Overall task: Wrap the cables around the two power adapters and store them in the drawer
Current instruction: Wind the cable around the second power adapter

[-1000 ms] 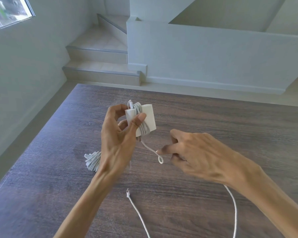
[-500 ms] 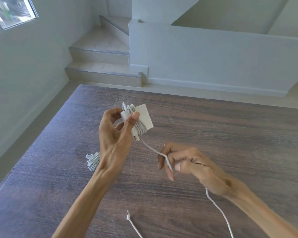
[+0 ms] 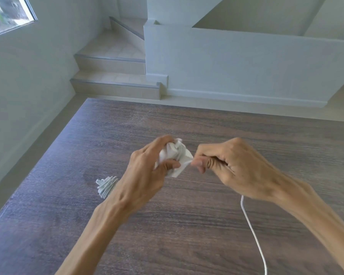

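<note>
The left hand (image 3: pixel 145 171) grasps a white, square plastic power adapter (image 3: pixel 176 158) above the dark brown wood-grain table (image 3: pixel 207 128). The thumb presses the near face of the adapter and the remaining fingers curl over its far edge. Several turns of thin white cable (image 3: pixel 252 233) are wound around the adapter body; motion blur obscures the exact number of turns.

The right hand (image 3: pixel 232 165) sits at 3 o'clock from the adapter, just beside it. Its fingers are curled, and thumb and forefinger pinch the cable close to the right corner of the adapter. The free length of the cable emerges below the right wrist, at 5 o'clock from the adapter, and runs down across the table to the bottom edge of the view.

A second white power adapter with its cable already wound around it (image 3: pixel 107 186) lies on the table at 8 o'clock from the held adapter. The left forearm partly covers it.

Beyond the far table edge, at 12 o'clock, stand a pale low wall (image 3: pixel 236 62) and beige tiled steps (image 3: pixel 115 76). A window (image 3: pixel 8 13) occupies the upper left corner, at 10 o'clock.
</note>
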